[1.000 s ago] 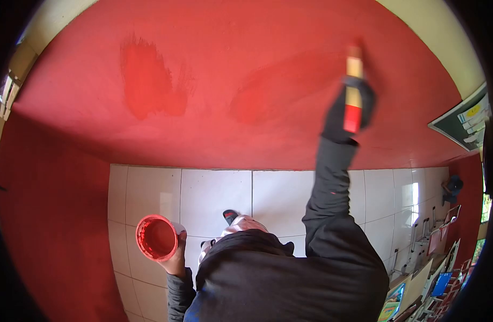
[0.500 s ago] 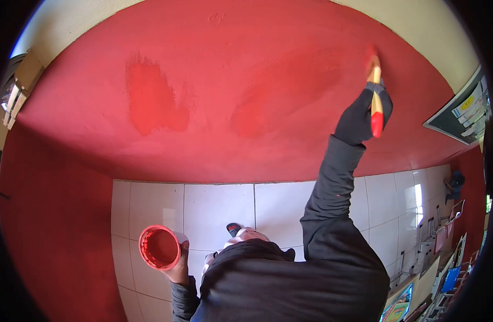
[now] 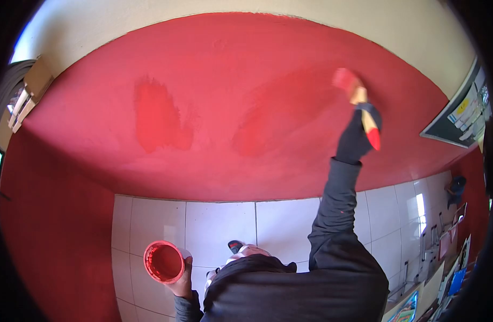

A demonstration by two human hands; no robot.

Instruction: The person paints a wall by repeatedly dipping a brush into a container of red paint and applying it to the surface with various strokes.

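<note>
Head view: the right grip (image 3: 357, 130) is wrapped round a brush (image 3: 359, 97), its bristles blurred at the red wall (image 3: 214, 172), right of two brighter patches (image 3: 158, 118); the left grip (image 3: 183, 284) clasps a tub (image 3: 163, 243) of red paint (image 3: 168, 263) above the tiled floor (image 3: 219, 225)

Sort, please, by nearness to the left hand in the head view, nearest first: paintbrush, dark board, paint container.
1. Paint container, held in the left hand.
2. Paintbrush, in the right hand.
3. Dark board, at the picture's right edge.

Wooden brush handle (image 3: 369, 121), cloth sleeve (image 3: 340, 198), tiles (image 3: 219, 228) (glossy)
</note>
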